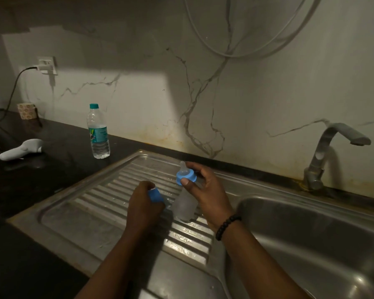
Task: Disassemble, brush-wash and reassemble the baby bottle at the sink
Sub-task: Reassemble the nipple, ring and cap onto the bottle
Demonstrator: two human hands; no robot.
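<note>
The baby bottle (pixel 185 203) is a frosted clear body with a blue collar (pixel 186 175) and a clear nipple (pixel 183 167) on top. It stands tilted on the ribbed steel drainboard (pixel 95 197). My right hand (pixel 205 190) pinches the blue collar with thumb and fingers. My left hand (pixel 144 203) is curled round a blue piece (pixel 156 195), most of it hidden in the fist, just left of the bottle.
The sink basin (pixel 311 244) lies to the right, with a steel tap (pixel 333 147) behind it. A plastic water bottle (pixel 98 131) stands on the dark counter at the back left. A white object (pixel 20 148) and a patterned cup (pixel 26 111) sit farther left.
</note>
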